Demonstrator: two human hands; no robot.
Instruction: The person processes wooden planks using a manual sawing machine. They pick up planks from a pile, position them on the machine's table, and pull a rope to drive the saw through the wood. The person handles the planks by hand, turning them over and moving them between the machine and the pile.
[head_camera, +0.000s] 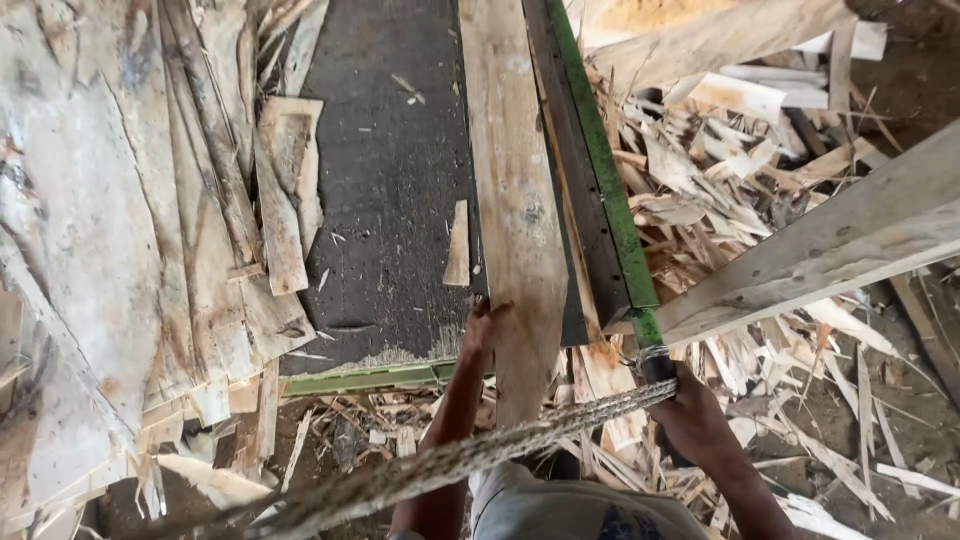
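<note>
A long pale wooden plank (515, 190) lies along a dark conveyor belt (390, 180). My left hand (482, 325) rests with its fingers on the plank's near left edge. My right hand (690, 410) is closed around the near end of the green metal rail (600, 160) that borders the belt, just where a frayed rope (470, 460) is tied to it. The rope runs down to the lower left in front of me.
Thin sheets of wood veneer (110, 250) are piled to the left of the belt. Splintered wood scraps (720, 180) litter the ground at right. A grey timber beam (830, 240) slants across the right side. A small wood chip (458, 245) lies on the belt.
</note>
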